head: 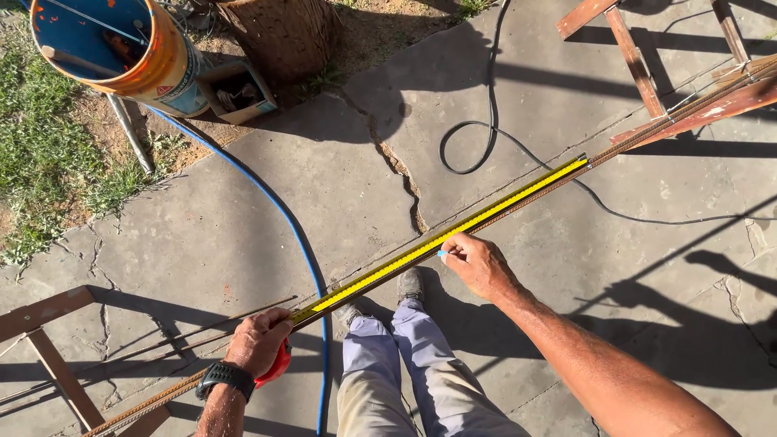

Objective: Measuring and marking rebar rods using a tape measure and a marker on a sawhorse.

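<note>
A long ribbed steel bar (639, 133) runs from the lower left to the upper right, resting across two wooden trestles. A yellow tape measure blade (453, 229) lies stretched along it. My left hand (257, 340), with a black watch on the wrist, grips the red tape measure case (278, 366) against the bar at the blade's near end. My right hand (477, 263) holds a small light-blue marker (442, 253) with its tip at the blade, near the blade's middle.
My legs and shoes (410, 285) stand under the bar on cracked concrete. A blue hose (285, 218) and a black cable (490, 105) cross the ground. A blue and orange bucket (121, 48), a small box and a stump sit at the top left by the grass.
</note>
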